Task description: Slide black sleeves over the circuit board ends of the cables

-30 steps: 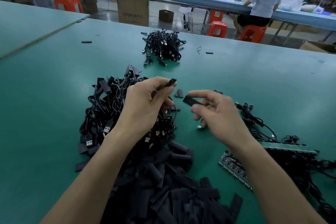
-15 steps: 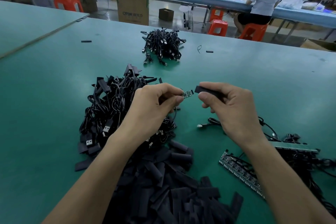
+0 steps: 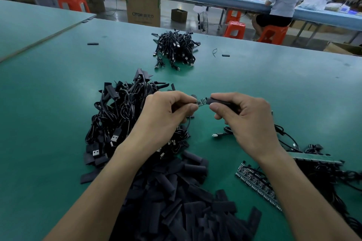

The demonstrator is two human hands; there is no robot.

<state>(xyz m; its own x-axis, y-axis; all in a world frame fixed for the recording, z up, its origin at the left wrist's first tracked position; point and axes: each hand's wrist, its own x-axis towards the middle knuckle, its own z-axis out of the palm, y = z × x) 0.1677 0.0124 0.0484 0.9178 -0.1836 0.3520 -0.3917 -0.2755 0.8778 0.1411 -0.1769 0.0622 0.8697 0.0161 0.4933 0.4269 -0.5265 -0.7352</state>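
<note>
On the green table (image 3: 254,76) in front of me I count two hands, one circuit board and one sleeve in play. Far left lies one stray sleeve piece (image 3: 92,43), alone on the bare surface. Next comes one large heap of cables (image 3: 117,115), USB plugs showing at its near edge and several ends already wearing black covers. Below it and towards me spreads one pile of loose sleeves (image 3: 176,201), too many to count, partly hidden under both forearms. Beyond, well apart, sits one smaller far bundle (image 3: 176,49) of cables.

The left hand (image 3: 164,117) is raised over the big heap, hiding its right side, thumb and forefinger pinched together on the circuit board (image 3: 201,101), the other fingers curled under. The board points right. The black sleeve (image 3: 217,100) meets its free end; whether the board has entered, I cannot tell. The right hand (image 3: 248,123) pinches that sleeve between thumb and forefinger, the remaining fingers curled loosely.

Under the right hand lies one white-tipped lead (image 3: 217,135). Beyond it, near the far bundle, lie a wire loop (image 3: 214,52) and a second stray piece (image 3: 225,55). Right of the wrist lies a strip of boards (image 3: 254,182), and a tangle of cables (image 3: 323,172) runs to the frame's edge. A person (image 3: 284,0) sits at the far bench.
</note>
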